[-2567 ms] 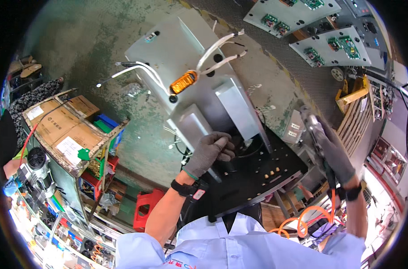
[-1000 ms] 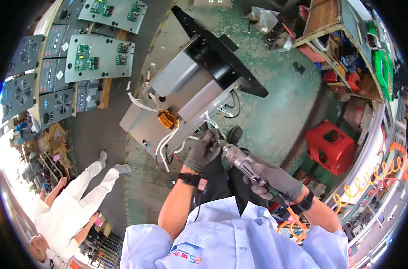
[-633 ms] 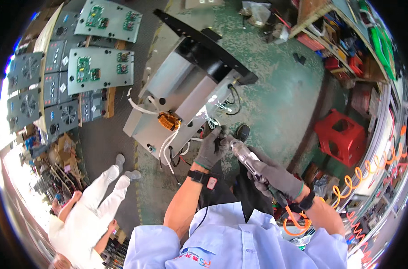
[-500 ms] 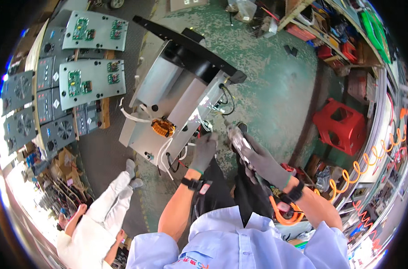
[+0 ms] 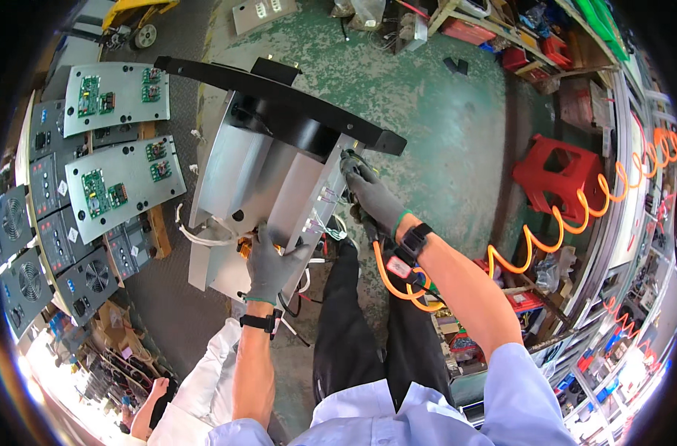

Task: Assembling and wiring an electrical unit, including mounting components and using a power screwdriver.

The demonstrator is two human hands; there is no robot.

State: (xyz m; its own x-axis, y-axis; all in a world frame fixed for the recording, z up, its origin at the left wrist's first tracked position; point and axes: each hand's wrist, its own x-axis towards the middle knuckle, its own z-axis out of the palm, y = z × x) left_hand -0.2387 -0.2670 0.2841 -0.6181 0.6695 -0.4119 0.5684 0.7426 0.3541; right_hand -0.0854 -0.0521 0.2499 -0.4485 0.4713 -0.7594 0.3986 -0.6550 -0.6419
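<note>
A large silver sheet-metal housing [image 5: 271,178] with a black end plate [image 5: 294,97] stands tilted in front of me. My left hand [image 5: 270,267], in a grey glove, lies on it with thumb and fingers apart, partly covering a copper-wound coil [image 5: 244,248]. At the housing's right edge, near the end plate, my gloved right hand [image 5: 376,197] is closed round an air tool mostly hidden by the glove. From below that hand runs an orange hose [image 5: 383,271]. White wires [image 5: 201,236] and thin loose wires [image 5: 327,227] hang from the housing.
Panels with green circuit boards [image 5: 123,189] sit on stacked grey units at left. A red stool [image 5: 558,175] and a coiled orange air hose [image 5: 554,230] are at right, beside cluttered shelving. A co-worker in white clothes [image 5: 197,398] is close at lower left.
My right hand has moved with the air tool up to the housing's right edge. My left hand has shifted left onto the housing beside the coil. The co-worker appears closer.
</note>
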